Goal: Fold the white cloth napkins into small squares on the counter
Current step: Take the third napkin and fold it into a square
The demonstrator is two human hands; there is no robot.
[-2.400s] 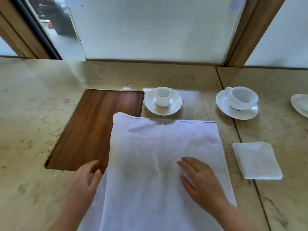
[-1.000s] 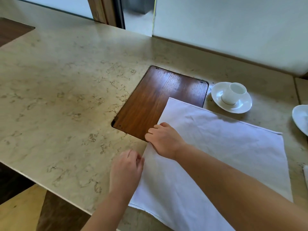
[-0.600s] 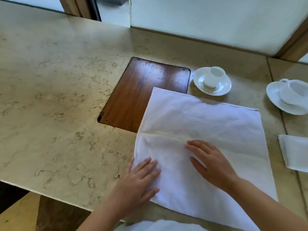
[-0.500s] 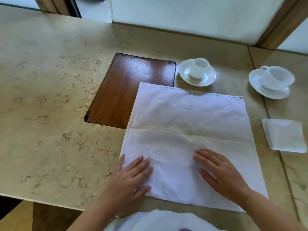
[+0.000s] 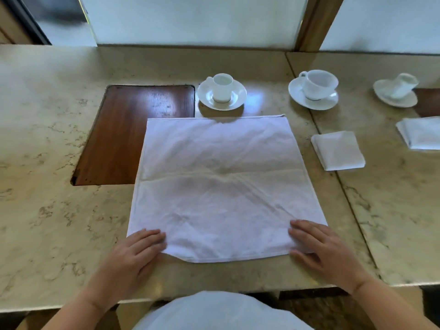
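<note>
A large white cloth napkin [image 5: 221, 186] lies spread flat on the marble counter [image 5: 47, 210], its far left part over a wooden inlay. A crease runs across its middle. My left hand [image 5: 133, 256] covers the near left corner, fingers on top of the cloth. At the near right corner, my right hand [image 5: 326, 253] has its fingers on the cloth and its thumb at the near edge. Both hands grip their corners. The near edge bows slightly off the counter between them. A napkin folded into a small square [image 5: 338, 151] lies to the right.
A dark wooden inlay [image 5: 133, 129] sits in the counter at the left. Behind the napkin stand a small cup on a saucer [image 5: 222, 91], a larger cup on a saucer [image 5: 317, 89] and a third [image 5: 397, 90] far right. More folded white cloth [image 5: 421, 133] lies at the right edge.
Both hands have slid from the napkin's near middle out to its two near corners. The view has swung right and squared up on the napkin.
</note>
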